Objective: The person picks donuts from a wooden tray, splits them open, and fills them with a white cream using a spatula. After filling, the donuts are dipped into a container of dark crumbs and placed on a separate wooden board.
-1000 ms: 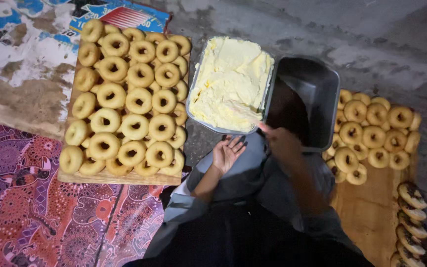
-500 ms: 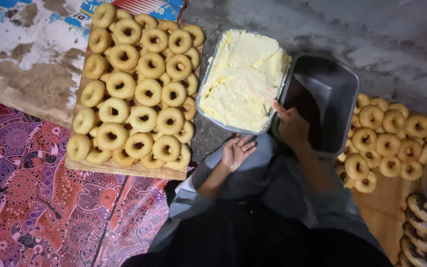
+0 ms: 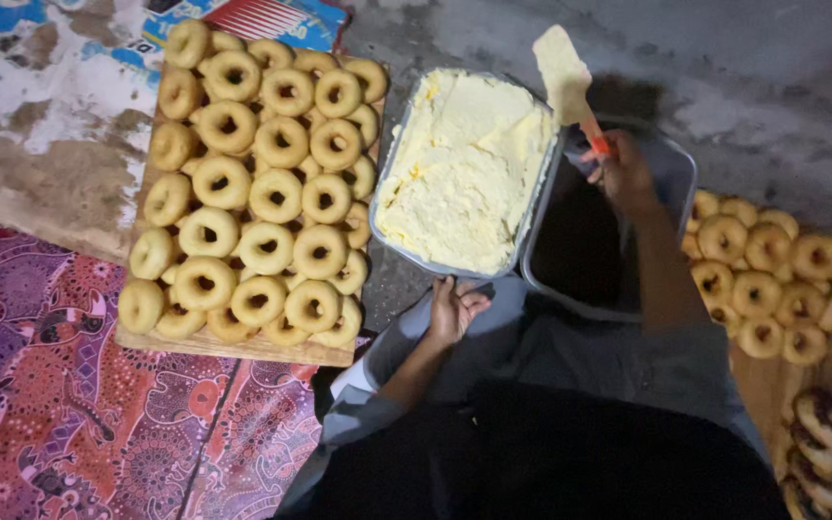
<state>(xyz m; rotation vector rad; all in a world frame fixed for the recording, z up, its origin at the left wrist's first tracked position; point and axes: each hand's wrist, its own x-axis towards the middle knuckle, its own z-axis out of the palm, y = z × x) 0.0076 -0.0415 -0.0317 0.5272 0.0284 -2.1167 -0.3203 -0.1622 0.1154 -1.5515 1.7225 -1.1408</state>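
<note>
My right hand [image 3: 623, 173] grips the orange handle of a spatula [image 3: 566, 77], its cream-coated blade raised above the far rim of a dark empty tub [image 3: 671, 178]. Beside that tub on the left stands a metal tray [image 3: 392, 250] filled with pale yellow cream [image 3: 464, 169]. My left hand [image 3: 455, 308] rests palm up at the tray's near edge, fingers apart, holding nothing. A wooden board [image 3: 243, 349] piled with plain ring doughnuts [image 3: 257, 183] lies to the left of the tray.
More plain doughnuts [image 3: 767, 274] lie on a second board [image 3: 767, 385] at the right, with chocolate-topped ones [image 3: 820, 433] at the lower right. A purple patterned cloth [image 3: 60, 404] covers the floor at lower left. Grey concrete [image 3: 724, 58] stretches beyond the tubs.
My right hand has risen from inside the dark tub and now holds a cream-covered spatula up over its far rim. The left hand stays by the tray.
</note>
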